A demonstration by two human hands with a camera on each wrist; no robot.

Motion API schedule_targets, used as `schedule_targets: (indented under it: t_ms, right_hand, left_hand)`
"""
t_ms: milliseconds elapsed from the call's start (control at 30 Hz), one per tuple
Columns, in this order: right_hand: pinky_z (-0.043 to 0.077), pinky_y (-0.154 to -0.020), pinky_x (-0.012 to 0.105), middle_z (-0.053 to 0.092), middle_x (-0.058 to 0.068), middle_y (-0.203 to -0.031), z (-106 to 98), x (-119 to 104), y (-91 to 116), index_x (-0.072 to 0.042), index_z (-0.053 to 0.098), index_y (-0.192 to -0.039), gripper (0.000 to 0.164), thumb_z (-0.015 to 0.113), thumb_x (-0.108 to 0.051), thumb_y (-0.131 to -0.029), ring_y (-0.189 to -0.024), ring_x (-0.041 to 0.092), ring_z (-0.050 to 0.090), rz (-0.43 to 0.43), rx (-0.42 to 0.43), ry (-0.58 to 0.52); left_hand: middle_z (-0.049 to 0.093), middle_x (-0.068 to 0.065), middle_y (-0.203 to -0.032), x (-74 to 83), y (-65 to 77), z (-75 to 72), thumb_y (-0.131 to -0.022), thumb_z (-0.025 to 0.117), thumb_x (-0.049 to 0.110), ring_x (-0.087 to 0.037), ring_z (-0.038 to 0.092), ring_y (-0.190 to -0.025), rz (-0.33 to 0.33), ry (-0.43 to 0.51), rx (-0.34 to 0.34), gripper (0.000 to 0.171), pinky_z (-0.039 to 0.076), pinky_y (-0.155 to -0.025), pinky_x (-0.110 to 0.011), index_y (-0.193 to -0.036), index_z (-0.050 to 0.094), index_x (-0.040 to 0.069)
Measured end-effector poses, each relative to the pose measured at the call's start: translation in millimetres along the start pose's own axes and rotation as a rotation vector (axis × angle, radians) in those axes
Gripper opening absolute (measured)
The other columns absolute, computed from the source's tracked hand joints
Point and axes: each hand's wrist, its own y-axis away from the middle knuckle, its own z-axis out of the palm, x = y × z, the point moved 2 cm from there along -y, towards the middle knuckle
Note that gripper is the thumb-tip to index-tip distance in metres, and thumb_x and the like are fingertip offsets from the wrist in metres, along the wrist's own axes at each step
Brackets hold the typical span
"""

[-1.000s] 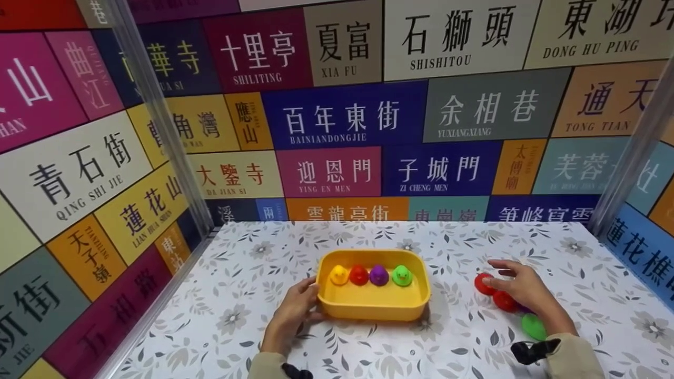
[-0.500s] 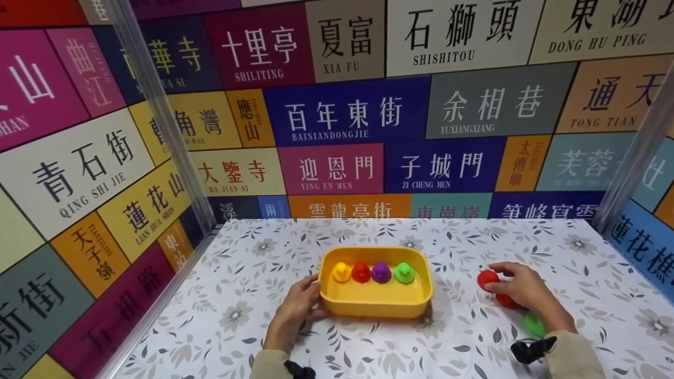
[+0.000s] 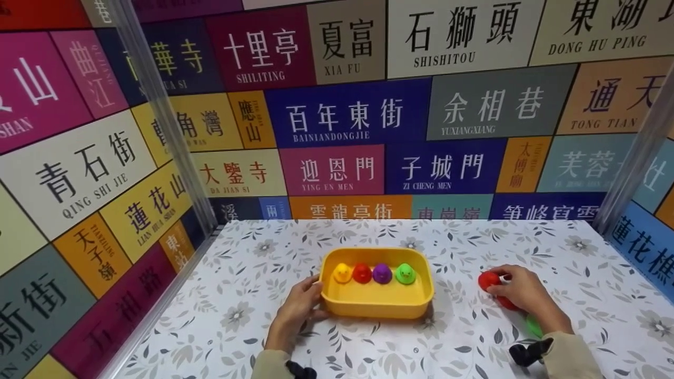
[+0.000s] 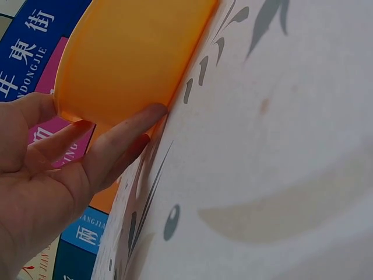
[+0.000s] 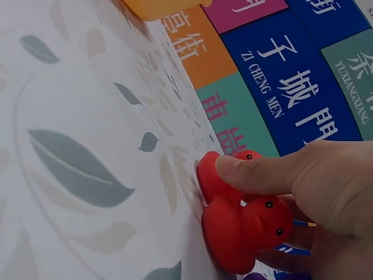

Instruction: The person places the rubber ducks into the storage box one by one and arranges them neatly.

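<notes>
A yellow plastic box (image 3: pixel 376 310) stands on the table, holding a row of yellow (image 3: pixel 342 273), red (image 3: pixel 362 273), purple (image 3: pixel 382 273) and green (image 3: pixel 405 273) toy ducks. My left hand (image 3: pixel 297 308) holds the box's left end, with the thumb near the rim and fingers against the outer wall. On the right, my right hand (image 3: pixel 526 295) pinches a red toy duck (image 3: pixel 488 281), its thumb laid on the duck. A second red duck (image 5: pixel 233 233) sits beside it, partly under the hand in the head view. A green toy (image 3: pixel 534 325) is half hidden behind the right wrist.
The table (image 3: pixel 221 347) has a white cloth with grey leaves and flowers. Colourful sign-patterned panels (image 3: pixel 342 110) rise behind it and at both sides. A sliver of purple (image 5: pixel 254 276) shows below the red ducks in the right wrist view.
The right hand's fingers have drawn in around the far red duck, and the hand now covers more of the second one. The left hand stays on the box.
</notes>
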Motion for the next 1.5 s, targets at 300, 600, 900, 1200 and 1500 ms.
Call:
schedule_targets:
  t_ms: [300,600,900,1200,1500]
  right_hand:
    - [0.054,-0.095,0.058,0.043,0.038,-0.14,-2,-7,2,0.005,0.052,-0.136,0.074,0.081,-0.037,-0.082,-0.119,0.052,0.052,-0.025,0.045,-0.008]
    - [0.059,-0.091,0.048,0.049,0.033,-0.142,-4,-30,7,-0.001,0.05,-0.134,0.074,0.079,-0.046,-0.083,-0.125,0.048,0.056,-0.082,0.047,-0.146]
    - [0.057,-0.097,0.049,0.053,0.027,-0.14,1,-50,10,-0.004,0.05,-0.136,0.078,0.076,-0.054,-0.082,-0.127,0.046,0.054,-0.104,-0.004,-0.183]
    - [0.059,-0.092,0.046,0.06,0.022,-0.135,5,-87,19,-0.012,0.055,-0.133,0.069,0.076,-0.054,-0.082,-0.121,0.041,0.059,-0.165,-0.005,-0.209]
    - [0.06,-0.084,0.04,0.063,0.017,-0.128,19,-114,20,-0.013,0.061,-0.127,0.057,0.079,-0.044,-0.082,-0.115,0.038,0.063,-0.273,0.016,-0.191]
  left_hand:
    - [0.057,-0.02,-0.14,1.1,0.2,1.3,-0.103,0.047,0.029,-0.022,0.066,-0.106,-0.05,0.005,0.013,0.054,0.062,-0.084,-0.036,-0.154,0.04,0.012]
    - [0.053,-0.025,-0.145,1.4,1.4,0.3,-0.105,0.045,0.026,-0.027,0.065,-0.115,0.016,0.014,-0.013,0.053,0.063,-0.082,-0.038,-0.153,0.038,0.007]
    - [0.053,-0.023,-0.146,2.6,2.5,0.1,-0.104,0.047,0.026,-0.024,0.064,-0.113,0.029,0.008,-0.008,0.052,0.063,-0.082,-0.037,-0.153,0.041,0.008]
    - [0.054,-0.024,-0.143,3.5,2.2,0.2,-0.103,0.048,0.025,-0.025,0.065,-0.112,0.017,0.02,-0.015,0.053,0.062,-0.083,-0.037,-0.153,0.041,0.008]
    - [0.056,-0.02,-0.141,3.8,2.6,0.3,-0.104,0.048,0.03,-0.022,0.064,-0.11,-0.006,0.012,0.002,0.053,0.062,-0.082,-0.036,-0.152,0.042,0.012]
